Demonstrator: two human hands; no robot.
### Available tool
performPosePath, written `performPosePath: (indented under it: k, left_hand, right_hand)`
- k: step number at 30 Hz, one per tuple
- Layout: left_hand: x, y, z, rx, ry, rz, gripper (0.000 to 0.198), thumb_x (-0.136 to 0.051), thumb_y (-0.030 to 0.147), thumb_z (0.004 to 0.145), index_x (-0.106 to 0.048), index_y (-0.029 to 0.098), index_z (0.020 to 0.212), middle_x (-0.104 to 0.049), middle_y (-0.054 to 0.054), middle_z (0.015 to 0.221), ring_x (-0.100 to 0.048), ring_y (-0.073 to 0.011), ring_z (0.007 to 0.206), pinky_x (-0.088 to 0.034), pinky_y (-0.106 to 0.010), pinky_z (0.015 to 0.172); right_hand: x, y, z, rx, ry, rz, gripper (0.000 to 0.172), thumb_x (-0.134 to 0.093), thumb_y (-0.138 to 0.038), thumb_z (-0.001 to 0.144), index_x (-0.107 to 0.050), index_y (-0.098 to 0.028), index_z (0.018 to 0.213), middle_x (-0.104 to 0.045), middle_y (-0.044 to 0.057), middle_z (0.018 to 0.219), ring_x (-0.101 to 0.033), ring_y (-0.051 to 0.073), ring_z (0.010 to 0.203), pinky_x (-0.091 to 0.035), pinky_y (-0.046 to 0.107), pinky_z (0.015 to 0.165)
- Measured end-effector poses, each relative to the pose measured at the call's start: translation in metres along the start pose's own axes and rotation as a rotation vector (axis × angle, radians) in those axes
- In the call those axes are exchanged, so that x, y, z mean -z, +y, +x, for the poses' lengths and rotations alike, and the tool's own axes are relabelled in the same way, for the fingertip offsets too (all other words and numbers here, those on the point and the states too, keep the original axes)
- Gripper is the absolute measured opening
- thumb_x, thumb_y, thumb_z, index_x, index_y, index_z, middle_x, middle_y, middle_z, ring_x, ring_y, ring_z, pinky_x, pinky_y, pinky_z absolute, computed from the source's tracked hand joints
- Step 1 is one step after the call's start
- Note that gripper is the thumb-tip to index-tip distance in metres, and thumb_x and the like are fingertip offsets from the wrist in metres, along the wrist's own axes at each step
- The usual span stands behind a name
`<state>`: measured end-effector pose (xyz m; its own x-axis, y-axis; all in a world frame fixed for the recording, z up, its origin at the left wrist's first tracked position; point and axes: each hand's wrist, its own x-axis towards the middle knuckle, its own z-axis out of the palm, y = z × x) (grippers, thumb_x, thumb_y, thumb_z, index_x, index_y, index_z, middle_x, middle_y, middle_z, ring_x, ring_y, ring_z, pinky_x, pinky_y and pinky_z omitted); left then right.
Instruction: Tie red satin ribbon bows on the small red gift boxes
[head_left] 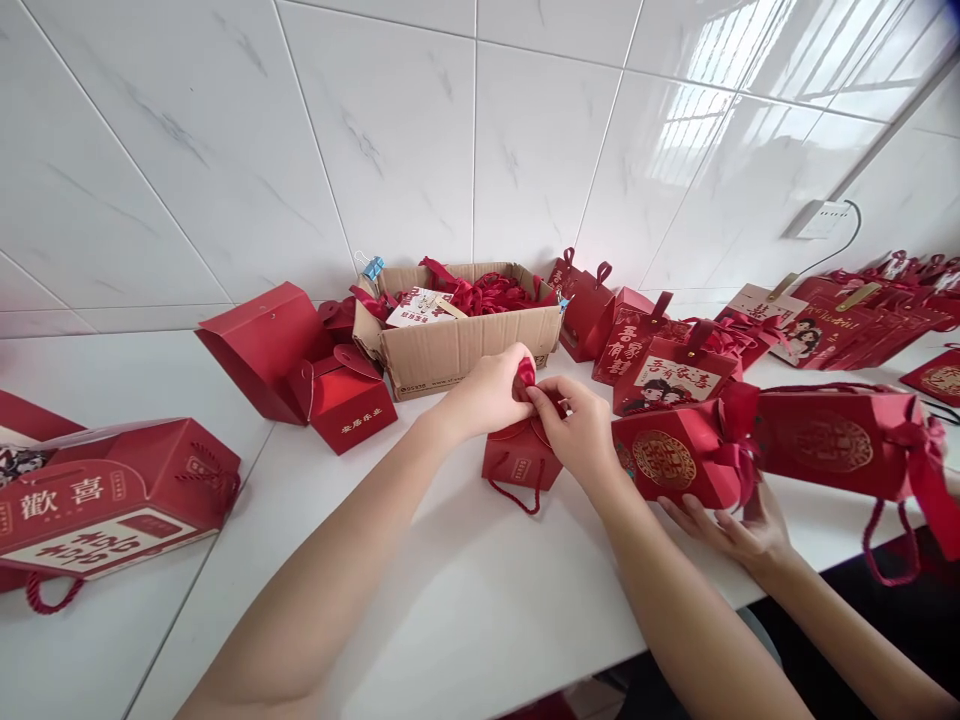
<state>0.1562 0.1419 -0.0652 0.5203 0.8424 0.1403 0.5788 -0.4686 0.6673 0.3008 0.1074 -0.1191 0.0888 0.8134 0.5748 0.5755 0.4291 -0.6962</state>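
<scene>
A small red gift box (521, 462) with a twisted red cord handle stands on the white table before me. Above its top, my left hand (501, 382) is closed on a shiny red ribbon (526, 371). From the other side my right hand (576, 420) pinches the same ribbon between thumb and fingers, close to the left fingertips. The two hands partly hide the box's top, so how the ribbon is fastened there cannot be made out.
Behind the hands stands a cardboard box (465, 350) of red ribbons. Red gift boxes sit at left, including a small box (352, 405) and a large box (112, 500). At right, a co-worker's hand (739, 530) supports a red box (675, 458); more boxes line the wall.
</scene>
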Motion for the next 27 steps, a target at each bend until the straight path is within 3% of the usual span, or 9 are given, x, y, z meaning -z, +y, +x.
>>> performPosePath:
  k: [7, 13, 18, 23, 27]
  left_hand:
    - [0.001, -0.005, 0.002, -0.014, 0.018, -0.006, 0.022, -0.059, 0.02, 0.073, -0.047, 0.023, 0.091, -0.063, -0.001, 0.084, -0.061, -0.0172, 0.073, -0.046, -0.027, 0.059]
    - [-0.009, 0.0, -0.003, 0.049, 0.136, 0.037, 0.028, -0.06, 0.015, 0.075, -0.043, 0.022, 0.096, -0.068, -0.002, 0.079, -0.064, -0.0196, 0.074, -0.046, -0.029, 0.062]
    - [-0.02, -0.008, -0.008, 0.067, 0.232, -0.149, 0.042, -0.066, 0.016, 0.076, -0.039, 0.021, 0.108, -0.074, -0.003, 0.083, -0.067, -0.0183, 0.078, -0.049, -0.031, 0.073]
    - [-0.025, -0.019, -0.012, 0.083, 0.256, -0.372, 0.039, -0.066, 0.015, 0.078, -0.044, 0.02, 0.109, -0.075, -0.007, 0.09, -0.069, -0.0169, 0.079, -0.051, -0.03, 0.073]
    - [-0.03, -0.02, -0.018, 0.046, 0.35, -0.321, 0.034, -0.063, 0.011, 0.078, -0.047, 0.02, 0.107, -0.074, -0.005, 0.085, -0.068, -0.0156, 0.077, -0.051, -0.028, 0.071]
  right_hand:
    - [-0.005, 0.002, -0.001, 0.008, 0.033, 0.023, 0.016, -0.056, -0.028, 0.086, -0.067, -0.02, 0.078, -0.072, 0.003, 0.077, -0.062, 0.016, 0.066, -0.048, 0.028, 0.062]
    - [-0.008, 0.005, -0.002, -0.018, 0.071, 0.028, 0.018, -0.053, -0.029, 0.086, -0.068, -0.021, 0.08, -0.073, 0.004, 0.079, -0.064, 0.018, 0.068, -0.049, 0.03, 0.064]
    - [-0.009, 0.005, -0.002, -0.072, 0.072, 0.061, 0.018, -0.054, -0.032, 0.084, -0.068, -0.021, 0.079, -0.073, 0.004, 0.076, -0.063, 0.018, 0.065, -0.048, 0.03, 0.063]
    - [-0.01, 0.005, -0.002, -0.118, 0.06, 0.169, 0.018, -0.056, -0.035, 0.083, -0.066, -0.021, 0.078, -0.073, 0.005, 0.079, -0.065, 0.019, 0.07, -0.049, 0.031, 0.067]
    - [-0.011, 0.005, -0.002, -0.127, 0.031, 0.31, 0.015, -0.059, -0.035, 0.08, -0.064, -0.021, 0.086, -0.071, 0.003, 0.07, -0.065, 0.018, 0.065, -0.048, 0.031, 0.066]
